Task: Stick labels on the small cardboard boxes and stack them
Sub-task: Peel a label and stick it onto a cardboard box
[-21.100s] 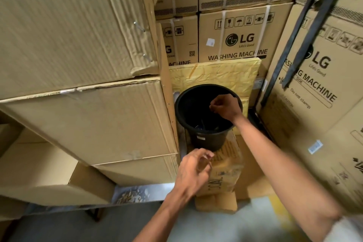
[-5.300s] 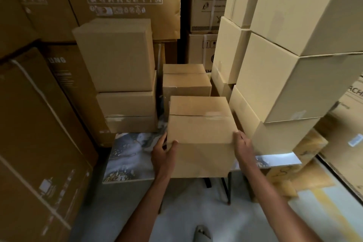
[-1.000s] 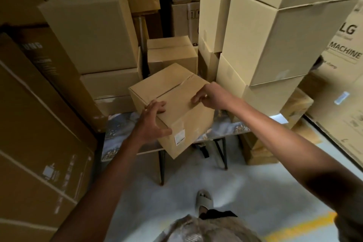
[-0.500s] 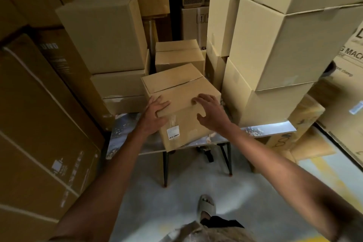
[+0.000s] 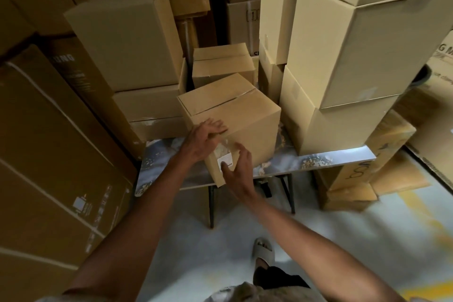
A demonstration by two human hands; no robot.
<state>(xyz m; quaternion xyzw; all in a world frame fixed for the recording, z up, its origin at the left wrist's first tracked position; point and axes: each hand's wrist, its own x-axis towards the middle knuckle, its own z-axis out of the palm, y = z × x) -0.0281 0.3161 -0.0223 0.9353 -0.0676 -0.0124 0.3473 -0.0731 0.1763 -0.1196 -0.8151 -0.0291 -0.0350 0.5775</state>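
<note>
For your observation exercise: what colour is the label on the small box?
White, with dark print, seen in the head view.

Both forearms are being shown bare, no sleeves, watch or bands being seen on them. Left hand (image 5: 204,138) and right hand (image 5: 236,167) are being shown bare too: no gloves, no rings being made out. A grey-beige slide sandal (image 5: 263,250) with a wide strap is being worn on the one foot in view, toes being left exposed. Dark shorts or trousers (image 5: 282,279) are being seen just below it, type not being told apart. A grey-beige mottled top (image 5: 257,294) is being caught at the bottom edge. A light short sleeve edge (image 5: 56,298) is being glimpsed at the lower left corner, blurred.
</note>
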